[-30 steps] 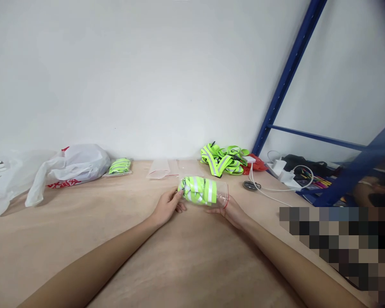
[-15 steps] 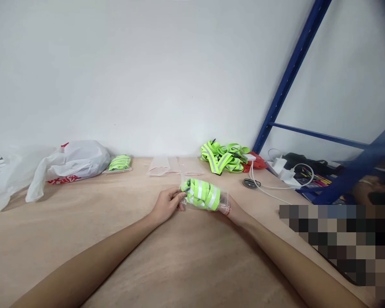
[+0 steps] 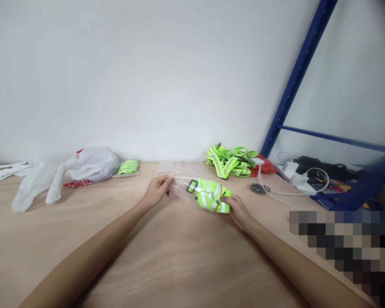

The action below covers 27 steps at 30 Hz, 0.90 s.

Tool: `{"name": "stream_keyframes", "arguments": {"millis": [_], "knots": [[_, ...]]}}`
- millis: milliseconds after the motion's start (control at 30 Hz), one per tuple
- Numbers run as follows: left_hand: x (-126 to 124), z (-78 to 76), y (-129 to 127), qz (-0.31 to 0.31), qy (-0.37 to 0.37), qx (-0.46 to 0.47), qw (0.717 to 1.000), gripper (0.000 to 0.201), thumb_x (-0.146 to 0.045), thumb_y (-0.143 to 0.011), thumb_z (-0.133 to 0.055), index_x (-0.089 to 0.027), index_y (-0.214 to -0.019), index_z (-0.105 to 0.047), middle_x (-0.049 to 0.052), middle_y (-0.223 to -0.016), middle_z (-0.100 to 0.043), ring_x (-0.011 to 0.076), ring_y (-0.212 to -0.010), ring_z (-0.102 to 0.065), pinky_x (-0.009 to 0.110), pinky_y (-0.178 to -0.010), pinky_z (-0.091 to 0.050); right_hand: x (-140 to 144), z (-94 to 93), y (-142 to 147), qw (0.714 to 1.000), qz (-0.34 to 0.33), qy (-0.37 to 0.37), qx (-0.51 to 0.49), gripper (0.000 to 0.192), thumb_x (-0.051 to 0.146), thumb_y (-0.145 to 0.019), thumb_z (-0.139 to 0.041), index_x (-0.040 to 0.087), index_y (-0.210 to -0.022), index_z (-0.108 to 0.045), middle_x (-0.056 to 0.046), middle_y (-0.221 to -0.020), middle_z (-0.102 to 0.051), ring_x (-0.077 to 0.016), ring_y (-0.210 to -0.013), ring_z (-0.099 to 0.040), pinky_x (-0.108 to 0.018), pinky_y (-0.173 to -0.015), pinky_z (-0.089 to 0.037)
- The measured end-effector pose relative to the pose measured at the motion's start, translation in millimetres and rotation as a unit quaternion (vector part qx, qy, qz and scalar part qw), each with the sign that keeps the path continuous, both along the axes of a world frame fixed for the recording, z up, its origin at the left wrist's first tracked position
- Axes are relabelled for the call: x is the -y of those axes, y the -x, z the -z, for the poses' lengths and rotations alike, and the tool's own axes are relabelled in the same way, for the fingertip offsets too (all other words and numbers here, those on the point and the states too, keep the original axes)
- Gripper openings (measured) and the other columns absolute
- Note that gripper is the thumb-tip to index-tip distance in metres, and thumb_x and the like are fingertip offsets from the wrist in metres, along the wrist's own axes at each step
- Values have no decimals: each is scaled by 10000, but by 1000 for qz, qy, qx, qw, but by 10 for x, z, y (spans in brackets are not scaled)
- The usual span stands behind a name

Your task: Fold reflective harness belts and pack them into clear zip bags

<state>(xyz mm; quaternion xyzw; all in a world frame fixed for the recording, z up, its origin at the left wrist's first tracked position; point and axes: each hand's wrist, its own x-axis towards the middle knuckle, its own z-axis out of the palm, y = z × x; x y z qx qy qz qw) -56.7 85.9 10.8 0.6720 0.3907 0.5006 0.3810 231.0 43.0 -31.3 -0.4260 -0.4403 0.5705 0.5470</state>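
Stretched between my hands is a clear plastic bag (image 3: 180, 188) with a thin red line across it. My left hand (image 3: 158, 191) is closed, pinching the bag's far left end between thumb and fingers. A bundled fluorescent green reflective strap harness (image 3: 208, 192) with silver stripes and a black buckle lies mostly within the bag. Its right end sticks out past the red line. My right hand (image 3: 240, 210) is closed round that end; some of its fingers are hidden behind the bundle. Both hands hold these things above the table (image 3: 167, 256).
At the back lie flat clear bags (image 3: 165, 166), a loose heap of green reflective straps (image 3: 231, 161) and a packed green bundle (image 3: 128, 167). White plastic bags (image 3: 94, 164) are at left. A black mouse (image 3: 259, 188), white cables and a blue rack post (image 3: 297, 81) stand right.
My left hand has moved left, drawing the bag out longer. The harness now protrudes at its right end, where my right hand has shifted its grip. The view has turned slightly left.
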Motion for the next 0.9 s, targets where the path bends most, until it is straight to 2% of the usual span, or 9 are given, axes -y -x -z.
{"name": "stream_keyframes", "arguments": {"millis": [167,300,433,500,567,633,700,833,900], "knots": [[-115,-474,440,-58,25,72,995,489,-625,-770,-689,-156,-687,-579,11,-560,-627,108,-387,-543,215,-401,-453,10,-24,-59,999,15,26,-44,219,305,-570,-684,191,-754,-721,-25,-697,-738,-245,-677,-672,-343,-678,-522],[-108,-795,785,-64,84,88,990,347,-466,-820,-717,-142,-813,-594,89,-839,-731,57,-382,-520,161,-344,-370,18,-55,-74,998,-41,41,-23,192,280,-555,-684,166,-705,-720,-27,-679,-728,-213,-629,-640,-302,-617,-486],[-128,-792,852,-146,87,170,971,464,-389,-855,-698,-224,-1250,-517,171,-1440,-506,231,-870,-749,307,-637,-614,45,-76,-44,996,-78,21,31,201,288,-559,-694,156,-708,-724,-33,-701,-730,-210,-646,-633,-294,-626,-468],[-164,-705,806,-189,84,134,969,681,-391,-841,-715,-298,-1428,-382,181,-1595,-285,284,-1013,-718,372,-706,-627,71,-94,-37,993,-104,9,60,218,307,-587,-697,157,-741,-729,-37,-731,-734,-220,-673,-639,-306,-652,-473],[-178,-604,712,-217,55,46,974,763,-401,-827,-719,-314,-1483,-339,182,-1622,-238,307,-1102,-672,397,-747,-618,98,-116,-37,987,-136,-5,84,232,319,-623,-706,161,-790,-730,-34,-766,-737,-234,-725,-652,-322,-699,-484],[-133,-501,552,-171,19,-64,983,666,-450,-855,-665,-266,-1449,-427,182,-1541,-410,310,-1140,-640,429,-825,-589,120,-138,-39,981,-164,-25,102,243,324,-643,-732,166,-827,-727,-25,-790,-735,-242,-776,-658,-331,-742,-490],[-16,-393,319,-30,8,-171,985,547,-519,-905,-571,-212,-1357,-545,162,-1346,-614,299,-1119,-643,450,-913,-542,135,-153,-42,975,-186,-45,114,275,341,-655,-765,166,-863,-724,-24,-831,-738,-248,-823,-660,-340,-774,-495],[318,-171,-218,227,21,-274,934,690,-533,-794,-724,-228,-1385,-536,115,-1320,-636,271,-1077,-647,354,-899,-513,155,-165,-46,970,-206,-62,110,368,390,-689,-792,182,-984,-722,-37,-966,-748,-275,-934,-668,-376,-849,-511],[446,-70,-406,241,32,-287,927,697,-520,-765,-754,-203,-1355,-564,94,-1123,-701,247,-924,-661,316,-789,-507,157,-160,-39,972,-188,-72,120,439,413,-716,-787,209,-1094,-697,-43,-1063,-737,-294,-1024,-655,-395,-893,-510]]}}
